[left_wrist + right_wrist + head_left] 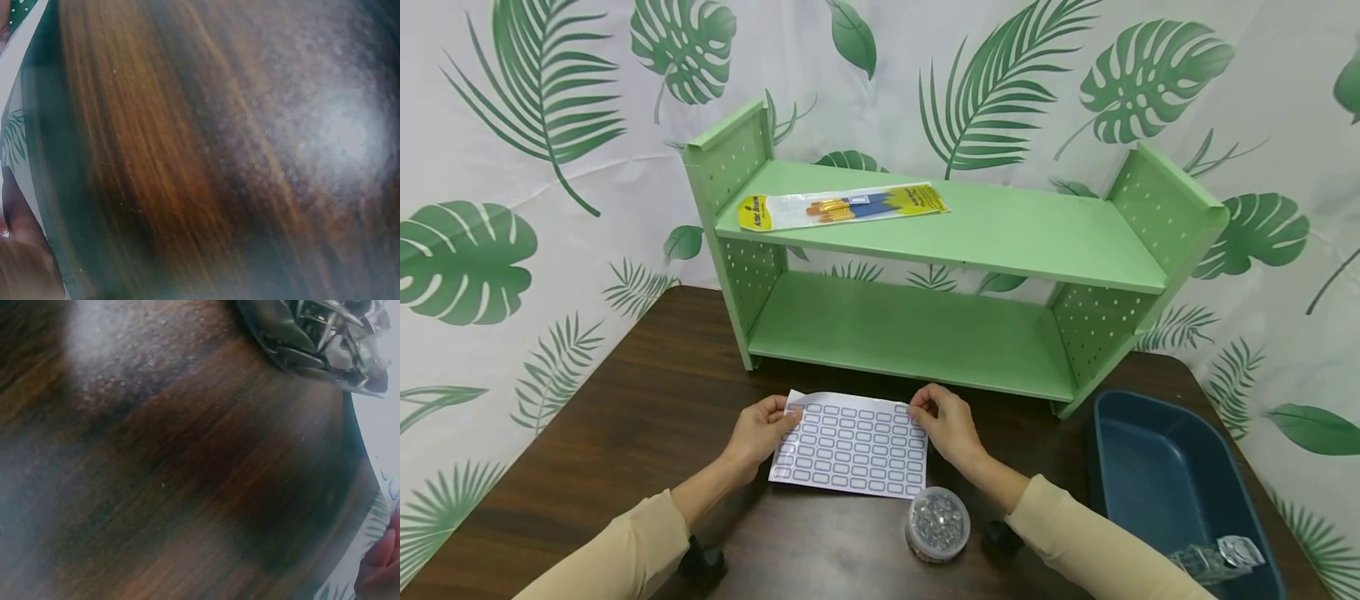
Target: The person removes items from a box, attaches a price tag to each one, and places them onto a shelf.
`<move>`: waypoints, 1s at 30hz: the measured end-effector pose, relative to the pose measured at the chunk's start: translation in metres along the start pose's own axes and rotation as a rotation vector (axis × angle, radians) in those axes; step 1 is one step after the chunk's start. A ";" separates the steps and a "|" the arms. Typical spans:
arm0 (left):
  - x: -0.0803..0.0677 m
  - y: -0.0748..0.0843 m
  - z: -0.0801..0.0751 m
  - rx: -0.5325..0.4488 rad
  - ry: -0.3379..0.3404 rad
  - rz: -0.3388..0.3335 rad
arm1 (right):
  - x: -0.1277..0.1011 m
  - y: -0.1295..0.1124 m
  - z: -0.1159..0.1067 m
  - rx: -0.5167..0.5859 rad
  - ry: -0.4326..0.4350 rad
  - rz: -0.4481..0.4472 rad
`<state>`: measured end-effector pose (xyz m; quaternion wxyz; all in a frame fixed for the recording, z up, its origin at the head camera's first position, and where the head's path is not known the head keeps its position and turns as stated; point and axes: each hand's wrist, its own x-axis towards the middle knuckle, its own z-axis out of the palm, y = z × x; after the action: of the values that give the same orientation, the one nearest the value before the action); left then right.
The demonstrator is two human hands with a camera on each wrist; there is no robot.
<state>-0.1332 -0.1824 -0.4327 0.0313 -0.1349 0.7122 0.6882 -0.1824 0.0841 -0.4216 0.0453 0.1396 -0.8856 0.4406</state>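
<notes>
A white sheet of stickers (850,446), printed with rows of small blue-outlined rectangles, is held up over the table. My left hand (754,435) pinches its left edge, thumb on the printed face. At the upper right corner, my right hand (950,423) pinches the sheet between thumb and fingers. Just below the sheet's lower right corner stands a clear round jar (937,527) of small shiny metal pieces. In the wrist views only parts of the left hand (28,256) and right hand (377,565) show, at the frame edges.
Behind the hands stands a green two-tier shelf (910,333). A packet of paintbrushes (850,206) lies on its upper board. To the right, a dark blue bin (1157,475) holds a clear plastic-wrapped item (1217,558). The dark wood table (602,450) reaches a leaf-print curtain (587,242).
</notes>
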 end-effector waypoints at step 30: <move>0.005 -0.006 -0.017 0.408 0.079 0.067 | -0.008 -0.003 -0.036 0.287 -0.090 0.315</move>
<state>-0.1346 -0.2002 -0.4391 0.0073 -0.1289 0.8416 0.5244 -0.1752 0.1127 -0.3985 -0.0844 0.0240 -0.8258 0.5572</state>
